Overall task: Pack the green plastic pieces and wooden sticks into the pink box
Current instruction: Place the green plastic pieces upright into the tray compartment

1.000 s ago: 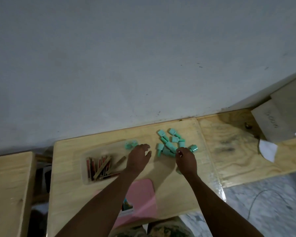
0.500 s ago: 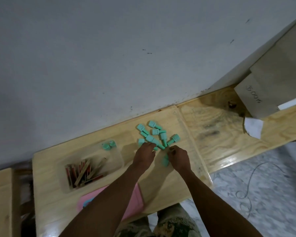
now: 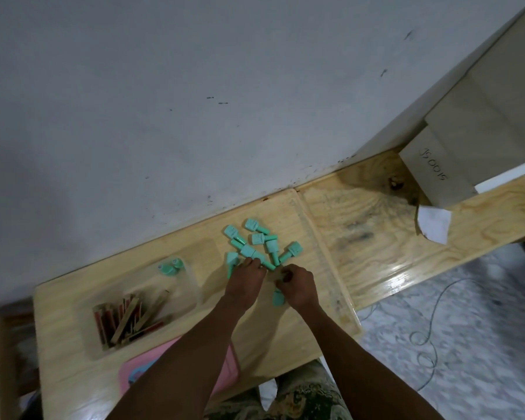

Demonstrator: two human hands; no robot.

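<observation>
Several green plastic pieces [image 3: 259, 241] lie in a loose pile on the wooden table [image 3: 61, 386], near the wall. My left hand [image 3: 244, 283] has its fingertips pinched on a piece at the pile's near edge. My right hand [image 3: 297, 286] is curled just to its right, and a green piece [image 3: 278, 298] sticks out under its palm. A clear tray [image 3: 191, 286] to the left holds wooden sticks [image 3: 128, 319] and two green pieces [image 3: 170, 266]. The pink box [image 3: 134, 368] lies at the table's near edge, mostly hidden under my left forearm.
The grey wall runs right behind the table. A second wooden top [image 3: 376, 237] adjoins on the right, carrying a cardboard box [image 3: 437, 177] and a white paper scrap [image 3: 434, 225]. A thin cable [image 3: 431, 328] trails on the floor at the right.
My left hand moved from beside the tray over to the pile. Both hands drew closer together at the pile's near edge, and the view shifted left.
</observation>
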